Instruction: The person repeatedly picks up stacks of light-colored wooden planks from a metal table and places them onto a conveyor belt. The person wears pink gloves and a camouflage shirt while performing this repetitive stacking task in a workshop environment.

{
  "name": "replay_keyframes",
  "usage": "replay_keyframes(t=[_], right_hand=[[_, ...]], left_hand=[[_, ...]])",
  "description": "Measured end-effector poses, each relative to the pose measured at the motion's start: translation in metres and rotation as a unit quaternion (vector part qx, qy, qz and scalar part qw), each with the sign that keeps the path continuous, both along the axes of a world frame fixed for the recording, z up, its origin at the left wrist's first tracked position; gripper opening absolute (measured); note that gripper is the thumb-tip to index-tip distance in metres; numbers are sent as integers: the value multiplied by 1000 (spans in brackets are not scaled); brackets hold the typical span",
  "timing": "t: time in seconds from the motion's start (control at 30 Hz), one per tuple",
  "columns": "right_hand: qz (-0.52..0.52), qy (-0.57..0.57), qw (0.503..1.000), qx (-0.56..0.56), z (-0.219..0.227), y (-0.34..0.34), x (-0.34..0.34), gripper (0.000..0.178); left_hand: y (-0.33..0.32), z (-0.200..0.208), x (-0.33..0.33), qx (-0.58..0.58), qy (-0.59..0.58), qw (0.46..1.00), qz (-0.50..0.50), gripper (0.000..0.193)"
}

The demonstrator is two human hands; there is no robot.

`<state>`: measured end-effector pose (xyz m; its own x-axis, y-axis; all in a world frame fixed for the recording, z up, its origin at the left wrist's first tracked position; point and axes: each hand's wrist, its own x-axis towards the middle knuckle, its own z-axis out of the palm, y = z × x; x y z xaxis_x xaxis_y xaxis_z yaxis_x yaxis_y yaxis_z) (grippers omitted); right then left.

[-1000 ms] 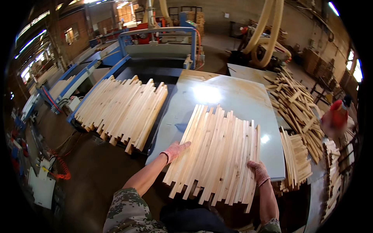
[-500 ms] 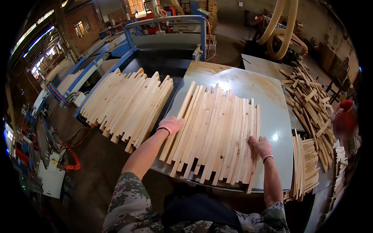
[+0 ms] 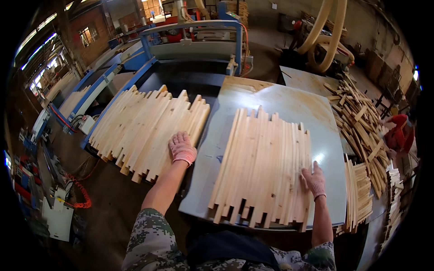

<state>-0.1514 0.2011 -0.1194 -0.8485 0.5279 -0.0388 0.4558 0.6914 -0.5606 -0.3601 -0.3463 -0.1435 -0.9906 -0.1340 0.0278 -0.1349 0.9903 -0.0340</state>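
My left hand (image 3: 182, 147), in a pink knit glove, lies flat with its fingers stretched out on the right part of a left-hand layer of pale wooden strips (image 3: 140, 126). These strips lie side by side with uneven ends on the machine's dark bed. A second layer of wooden strips (image 3: 257, 167) rests on the grey metal tabletop (image 3: 203, 180), also with staggered ends. At its right edge is my right hand (image 3: 313, 179), gloved too, fingers apart and the fingertips against or just over the outer strip. Neither hand grips a strip.
A blue-framed machine (image 3: 190, 43) stands beyond the left layer. To the right are a jumbled heap of wood offcuts (image 3: 361, 117) and stacked strips (image 3: 357, 194). A person in red (image 3: 400, 133) is at the far right. Beige hoses (image 3: 337, 36) hang at the back.
My left hand has let go of the strip at the tabletop layer's left edge and moved left onto the other layer. That strip no longer stands apart there. My right hand's fingers have spread.
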Motion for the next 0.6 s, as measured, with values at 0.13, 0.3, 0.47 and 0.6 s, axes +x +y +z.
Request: replay_keyframes(t=[0.13, 0.3, 0.47, 0.6], right_hand=[[-30, 105, 989, 100, 44, -64, -4, 84], [6, 191, 980, 48, 81, -213, -18, 81], [114, 210, 971, 3, 74, -362, -33, 78], [151, 197, 964, -90, 63, -453, -44, 76]], left_hand=[[-67, 37, 10, 160, 66, 983, -63, 103], [-285, 39, -11, 140, 130, 982, 12, 108], [-503, 60, -2, 95, 119, 973, 171, 106], [-610, 76, 3, 76, 116, 951, 278, 105]])
